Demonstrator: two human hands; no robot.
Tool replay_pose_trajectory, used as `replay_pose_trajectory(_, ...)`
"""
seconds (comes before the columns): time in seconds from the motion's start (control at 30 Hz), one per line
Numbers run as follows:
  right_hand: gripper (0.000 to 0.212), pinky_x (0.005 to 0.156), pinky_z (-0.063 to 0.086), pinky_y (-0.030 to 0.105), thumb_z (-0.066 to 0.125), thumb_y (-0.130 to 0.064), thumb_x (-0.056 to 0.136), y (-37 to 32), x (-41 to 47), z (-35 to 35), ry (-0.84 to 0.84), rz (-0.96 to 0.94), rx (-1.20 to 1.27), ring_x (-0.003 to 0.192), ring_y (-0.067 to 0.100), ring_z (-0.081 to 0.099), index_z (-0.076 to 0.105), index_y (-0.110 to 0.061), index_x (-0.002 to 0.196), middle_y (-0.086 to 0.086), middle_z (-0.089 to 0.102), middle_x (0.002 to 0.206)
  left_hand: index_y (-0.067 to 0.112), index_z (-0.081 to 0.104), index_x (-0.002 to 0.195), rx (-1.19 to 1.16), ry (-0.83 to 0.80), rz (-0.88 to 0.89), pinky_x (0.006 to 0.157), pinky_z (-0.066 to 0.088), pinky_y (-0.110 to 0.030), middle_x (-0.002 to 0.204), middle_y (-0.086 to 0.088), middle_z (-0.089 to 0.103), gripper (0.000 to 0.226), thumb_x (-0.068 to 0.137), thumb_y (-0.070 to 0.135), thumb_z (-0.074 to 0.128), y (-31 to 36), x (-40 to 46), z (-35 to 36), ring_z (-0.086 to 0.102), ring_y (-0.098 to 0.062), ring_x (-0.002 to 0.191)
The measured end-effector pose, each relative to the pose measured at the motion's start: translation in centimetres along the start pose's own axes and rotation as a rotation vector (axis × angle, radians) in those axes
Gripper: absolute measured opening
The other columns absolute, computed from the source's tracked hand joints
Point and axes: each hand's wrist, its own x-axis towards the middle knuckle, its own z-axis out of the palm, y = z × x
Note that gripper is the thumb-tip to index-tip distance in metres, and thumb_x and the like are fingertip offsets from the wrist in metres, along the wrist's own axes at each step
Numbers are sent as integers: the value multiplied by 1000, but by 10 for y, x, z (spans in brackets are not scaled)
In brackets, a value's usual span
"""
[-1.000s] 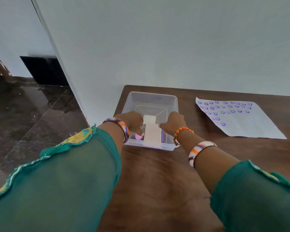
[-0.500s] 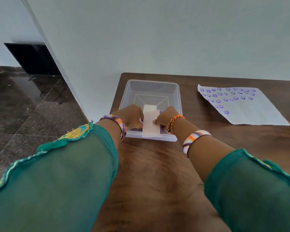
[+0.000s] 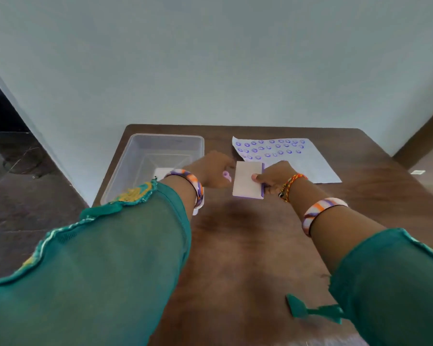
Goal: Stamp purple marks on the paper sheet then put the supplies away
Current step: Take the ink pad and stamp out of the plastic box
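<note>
My right hand [image 3: 273, 177] grips a flat white ink pad case with purple edges [image 3: 248, 179], held just above the brown table between the box and the paper. My left hand [image 3: 211, 168] is closed around a small lilac stamp [image 3: 226, 176], right beside the case's left edge. A white paper sheet [image 3: 308, 162] with several purple round marks lies on the table behind my right hand. A clear plastic box [image 3: 140, 156] stands at the left; a white object [image 3: 161, 172] lies inside it, partly hidden by my left wrist.
The brown wooden table [image 3: 248, 245] is pushed against a pale wall [image 3: 210, 71]. Its left edge drops to a dark stone floor [image 3: 23, 196]. Loose green sleeves cover both forearms and hide the table's near corners.
Both hands lifted the white case and the lilac stamp out of the clear box and moved them right, over the table by the paper. The camera view shifted right and tilted down.
</note>
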Motion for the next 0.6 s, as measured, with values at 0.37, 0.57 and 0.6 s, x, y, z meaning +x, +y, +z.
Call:
replay_pose_trajectory(0.37,37,87,55,42,66,-9,83,118,13,-92,2,108,-34,88,27,56,58,8,115,18,59,100,8,54,124,-119,-69,-92,82,50,-37,102,-17,64,44,82,19,56,78,9,91,61,-35,99)
replay_pose_trajectory(0.57,33,95,52,44,70,-21,80,138,21,-103,-4,-34,-204,87,28,58,66,3,102,15,61,93,14,44,136,-54,-117,-162,96,49,-40,125,-13,61,53,85,24,55,100,7,110,57,-29,112)
replay_pose_trajectory(0.6,30,93,53,43,71,-21,80,138,21,-102,7,-40,-206,87,28,59,66,1,99,15,61,93,14,46,133,-33,-110,-181,95,49,-40,126,-12,60,50,85,24,53,101,6,111,56,-29,112)
